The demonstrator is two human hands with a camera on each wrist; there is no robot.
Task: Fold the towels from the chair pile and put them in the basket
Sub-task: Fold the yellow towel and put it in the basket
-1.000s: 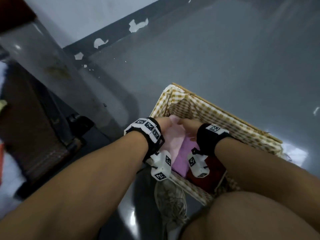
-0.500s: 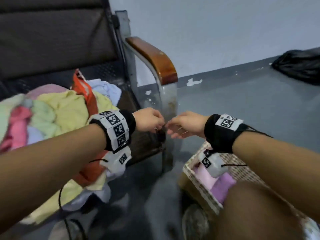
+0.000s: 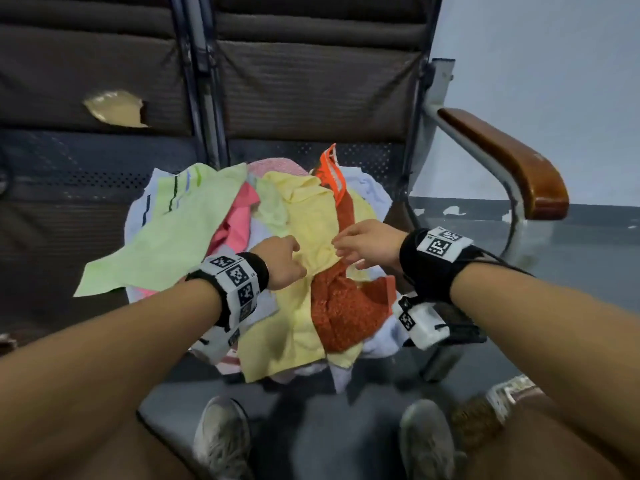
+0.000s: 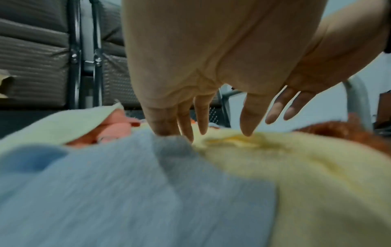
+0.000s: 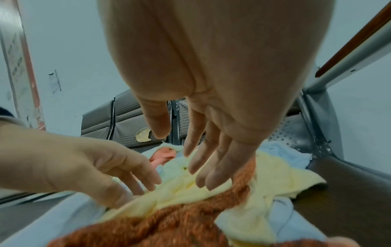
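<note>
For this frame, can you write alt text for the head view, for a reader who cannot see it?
Two bare hands, the left hand and the right hand, reach with relaxed fingers over a yellow towel on top of a jumbled pile of coloured towels on a dark chair. A rust-orange towel lies beside it, a pale green towel spreads left, and a wooden armrest curves at right.

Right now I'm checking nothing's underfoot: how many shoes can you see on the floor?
2. The left shoe sits below the towel pile, under the left forearm; the right shoe lies beside it toward the basket corner. Both are partly cut off by the legs.
</note>
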